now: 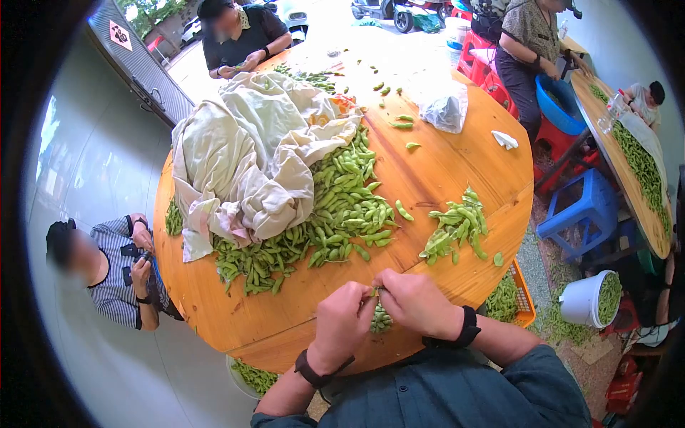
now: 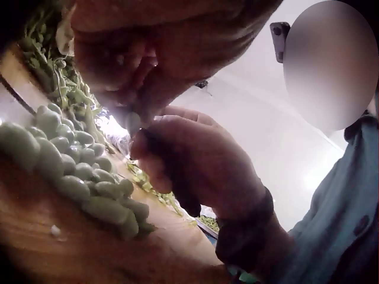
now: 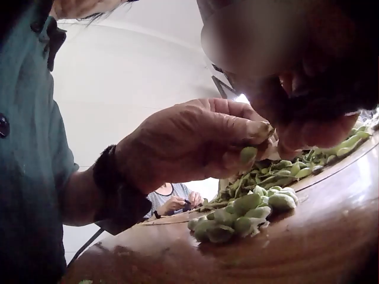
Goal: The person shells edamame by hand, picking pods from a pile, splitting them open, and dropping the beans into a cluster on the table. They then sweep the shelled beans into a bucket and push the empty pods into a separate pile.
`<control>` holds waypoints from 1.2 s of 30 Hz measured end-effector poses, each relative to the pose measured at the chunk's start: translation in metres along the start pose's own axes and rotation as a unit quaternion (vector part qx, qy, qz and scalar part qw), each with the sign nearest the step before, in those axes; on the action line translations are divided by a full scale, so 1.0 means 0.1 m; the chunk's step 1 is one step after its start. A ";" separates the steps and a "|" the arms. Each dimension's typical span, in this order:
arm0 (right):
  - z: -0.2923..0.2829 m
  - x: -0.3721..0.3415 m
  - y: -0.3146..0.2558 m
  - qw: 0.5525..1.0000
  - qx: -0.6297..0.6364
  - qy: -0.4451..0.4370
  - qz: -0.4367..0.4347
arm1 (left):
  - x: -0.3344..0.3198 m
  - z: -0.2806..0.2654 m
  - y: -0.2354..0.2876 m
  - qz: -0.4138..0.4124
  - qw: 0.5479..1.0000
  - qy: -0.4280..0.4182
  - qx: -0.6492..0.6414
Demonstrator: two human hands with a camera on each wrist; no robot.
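Note:
Over the table's near edge my left hand (image 1: pixel 339 319) and right hand (image 1: pixel 416 303) meet at the fingertips, pinching a small green soybean pod between them. A pale green bean (image 2: pixel 134 122) shows at the fingertips in the left wrist view. From the right wrist, the left thumb and fingers are seen bent around the pod, with green (image 3: pixel 249 155) showing below the thumb. Right under the hands lies a small heap of shelled soybeans (image 2: pixel 74 186) on the wooden table (image 1: pixel 285 314). The hands partly cover this heap in the head view.
A large pile of pods (image 1: pixel 342 207) lies ahead, partly under a crumpled cloth (image 1: pixel 250 157). To the right are a smaller pod pile (image 1: pixel 457 227) and, below the table, an orange crate (image 1: pixel 524 296). A plastic bag (image 1: pixel 444 110) stands farther back. Other people sit around the table.

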State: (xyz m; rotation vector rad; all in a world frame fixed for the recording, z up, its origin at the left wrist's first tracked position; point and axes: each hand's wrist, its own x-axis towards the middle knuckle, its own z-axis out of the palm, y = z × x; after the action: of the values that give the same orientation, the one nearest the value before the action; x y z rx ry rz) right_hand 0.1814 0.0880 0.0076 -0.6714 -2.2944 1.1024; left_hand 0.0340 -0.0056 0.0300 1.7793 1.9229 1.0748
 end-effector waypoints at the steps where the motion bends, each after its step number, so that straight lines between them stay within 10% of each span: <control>1: 0.02 -0.01 -0.01 1.000 -0.016 0.004 0.000 | 0.00 0.00 0.00 0.001 1.000 0.000 0.000; 7: 0.00 -0.01 -0.02 1.000 -0.019 0.016 -0.007 | -0.01 0.06 0.00 0.052 0.998 0.026 0.016; 13: -0.03 0.01 -0.01 1.000 0.002 0.010 -0.002 | -0.07 0.01 -0.13 -0.152 0.976 -0.050 -0.149; 21: -0.12 0.10 0.00 0.992 0.109 -0.025 -0.054 | 0.01 -0.18 -0.20 -0.342 0.762 -0.157 -0.527; 24: -0.12 0.12 0.01 0.987 0.145 -0.048 -0.038 | 0.03 -0.20 -0.18 -0.370 0.760 -0.169 -0.508; 28: -0.07 0.08 0.01 0.995 0.095 -0.028 -0.007 | -0.02 -0.14 -0.12 -0.321 0.840 -0.153 -0.408; 30: -0.05 0.07 -0.01 0.996 0.077 -0.033 0.002 | -0.06 -0.07 -0.17 -0.195 0.952 -0.131 -0.195; 33: -0.05 0.06 -0.05 0.997 0.067 -0.025 -0.012 | -0.02 -0.07 -0.12 -0.018 0.997 -0.062 -0.047; 36: -0.10 0.08 -0.04 0.996 0.085 -0.022 -0.020 | -0.03 -0.09 -0.09 -0.095 0.985 -0.092 -0.113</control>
State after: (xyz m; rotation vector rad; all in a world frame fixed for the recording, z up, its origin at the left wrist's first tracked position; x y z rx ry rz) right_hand 0.1811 0.0963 0.0177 -0.5367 -2.2090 1.2881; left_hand 0.0221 -0.0111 0.0293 1.4852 1.7436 0.9811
